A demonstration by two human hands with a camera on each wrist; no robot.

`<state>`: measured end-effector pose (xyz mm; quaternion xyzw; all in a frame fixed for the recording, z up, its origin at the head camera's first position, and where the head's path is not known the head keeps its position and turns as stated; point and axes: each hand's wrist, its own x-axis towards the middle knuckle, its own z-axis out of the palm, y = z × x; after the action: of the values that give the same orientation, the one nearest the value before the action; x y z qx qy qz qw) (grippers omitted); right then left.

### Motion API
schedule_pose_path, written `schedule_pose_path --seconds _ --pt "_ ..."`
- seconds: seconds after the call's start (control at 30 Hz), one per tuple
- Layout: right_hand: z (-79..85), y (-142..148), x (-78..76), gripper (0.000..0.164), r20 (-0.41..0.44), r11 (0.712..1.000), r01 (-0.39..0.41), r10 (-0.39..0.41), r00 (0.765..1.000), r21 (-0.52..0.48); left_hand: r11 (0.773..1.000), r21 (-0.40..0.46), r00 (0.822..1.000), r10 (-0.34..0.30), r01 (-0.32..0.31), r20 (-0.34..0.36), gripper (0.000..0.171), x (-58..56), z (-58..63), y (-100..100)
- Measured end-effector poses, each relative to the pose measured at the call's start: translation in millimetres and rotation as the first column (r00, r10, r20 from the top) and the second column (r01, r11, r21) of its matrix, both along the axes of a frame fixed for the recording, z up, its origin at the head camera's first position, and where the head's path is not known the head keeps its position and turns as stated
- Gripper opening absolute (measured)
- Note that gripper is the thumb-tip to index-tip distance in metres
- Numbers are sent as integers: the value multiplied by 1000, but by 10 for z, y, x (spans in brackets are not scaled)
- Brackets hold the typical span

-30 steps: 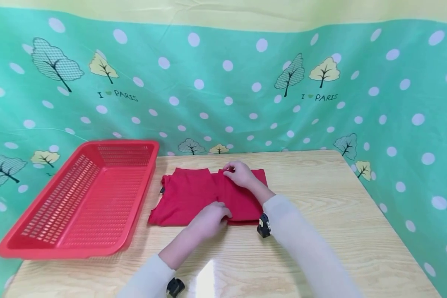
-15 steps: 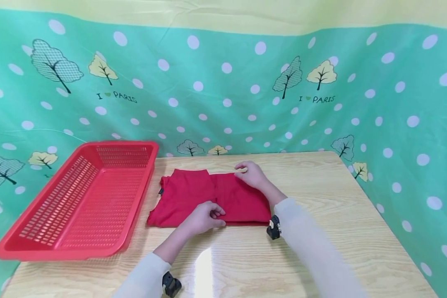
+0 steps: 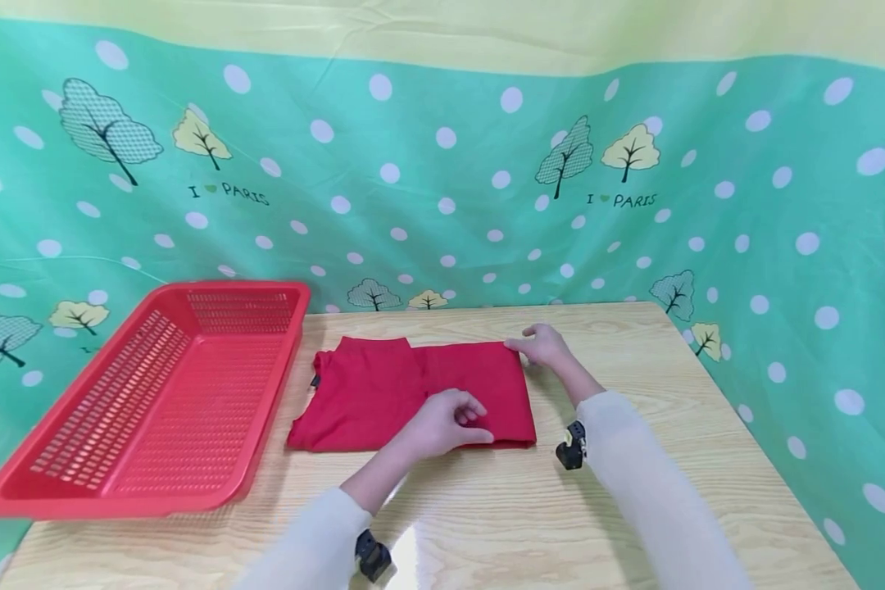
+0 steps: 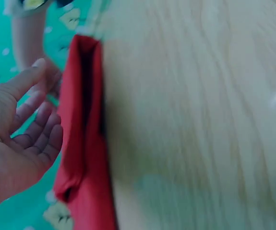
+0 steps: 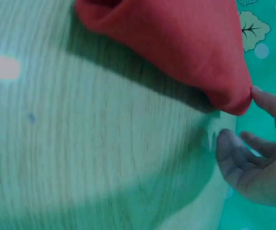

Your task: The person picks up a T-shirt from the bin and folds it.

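Observation:
A red garment (image 3: 372, 389) lies folded on the wooden table, its right part doubled over in layers. A small dark tag shows at its left edge. My left hand (image 3: 446, 422) hovers over the near edge of the doubled part, fingers loosely bent with nothing between them. In the left wrist view, that hand (image 4: 25, 129) is beside the layered fold (image 4: 82, 105). At the far right corner is my right hand (image 3: 547, 346), one digit touching the cloth. The right wrist view shows this hand (image 5: 260, 153) with its other fingers apart from the garment's corner (image 5: 231, 98).
A red plastic basket (image 3: 254, 410) with slotted walls stands left of the garment. Behind and to the right of the table (image 3: 678, 426) hangs a green dotted curtain (image 3: 442, 188). Each wrist carries a small black camera.
My right hand has moved right along the far edge to the garment's corner. My left hand has let go of the near edge and shifted right. The doubled part now lies flatter.

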<state>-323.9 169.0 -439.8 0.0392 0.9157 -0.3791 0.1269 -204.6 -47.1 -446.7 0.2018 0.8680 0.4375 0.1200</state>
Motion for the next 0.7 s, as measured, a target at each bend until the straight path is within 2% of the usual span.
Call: schedule_pose_path --seconds 0.13,0.27,0.4,0.6,0.7 --pt "-54 -56 4 48 97 999 4 0 995 -38 996 -54 995 -76 72 -71 39 -51 -158 229" --pt "-111 -78 10 44 86 995 -20 28 996 -93 971 -221 985 -117 86 -128 50 -60 -278 395" --pt "-166 -45 14 50 37 985 -46 52 998 -166 936 -345 982 -120 64 -145 50 -38 -280 474" --pt "-256 17 -12 51 26 950 -84 96 995 -300 927 -369 980 -125 60 -157 41 -25 -254 493" --pt "-276 30 -7 54 27 936 -102 118 993 -337 902 -425 971 -159 71 -177 46 -24 -252 507"
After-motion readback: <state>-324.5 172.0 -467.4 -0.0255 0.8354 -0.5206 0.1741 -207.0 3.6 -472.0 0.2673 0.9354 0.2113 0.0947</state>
